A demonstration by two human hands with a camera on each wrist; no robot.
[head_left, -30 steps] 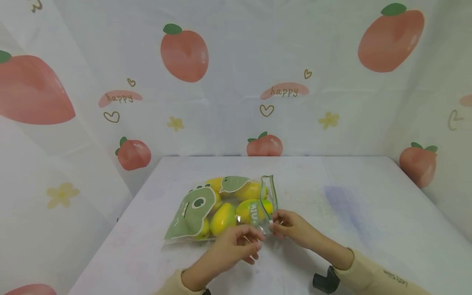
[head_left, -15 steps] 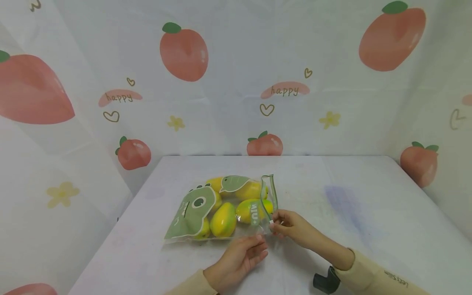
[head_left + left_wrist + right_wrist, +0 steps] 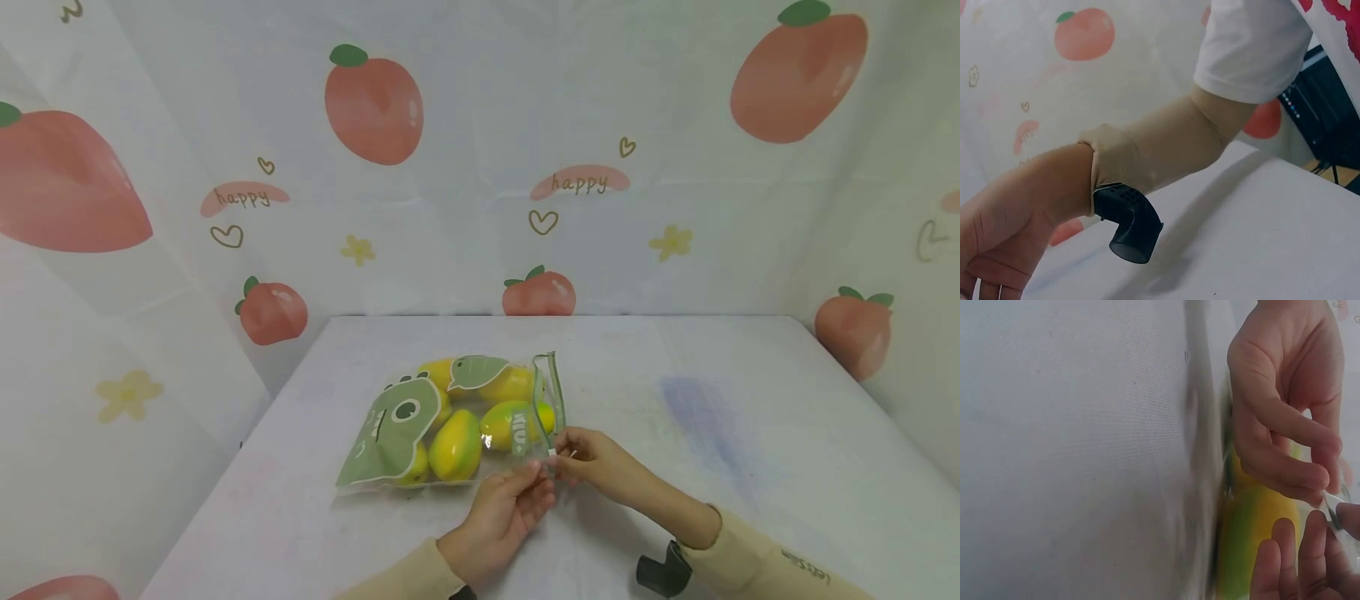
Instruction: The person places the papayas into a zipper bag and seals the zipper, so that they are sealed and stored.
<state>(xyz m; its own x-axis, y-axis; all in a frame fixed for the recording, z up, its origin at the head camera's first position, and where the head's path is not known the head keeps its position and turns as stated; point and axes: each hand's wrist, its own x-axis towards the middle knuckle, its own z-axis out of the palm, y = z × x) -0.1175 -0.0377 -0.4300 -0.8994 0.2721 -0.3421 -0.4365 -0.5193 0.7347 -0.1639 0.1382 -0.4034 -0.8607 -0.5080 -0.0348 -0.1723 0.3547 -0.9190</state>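
A clear zip bag [image 3: 390, 429] with a green dinosaur print lies on the table, holding several yellow-green mangoes [image 3: 455, 446]. Its green-edged mouth [image 3: 558, 396] faces right and stands a little apart. At the mouth's near corner my right hand [image 3: 600, 462] pinches the white zip slider [image 3: 552, 452]. Just left of it, my left hand [image 3: 495, 517] pinches the bag's corner between thumb and fingers. In the right wrist view the left hand [image 3: 1272, 419] comes from the top and the right hand [image 3: 1313, 556] from the bottom, meeting at the zip strip [image 3: 1333, 512].
The white table [image 3: 660, 400] has a faint blue stain on its right. A fruit-printed cloth [image 3: 465, 108] hangs behind and at the sides. A black wrist mount [image 3: 663, 571] sits by the right sleeve. A dark screen [image 3: 1329, 103] stands beyond the table in the left wrist view.
My left hand has dropped below the bag, turned, then moved up and right to the corner beside the slider. The right hand has kept its place; the bag's mouth has shifted slightly.
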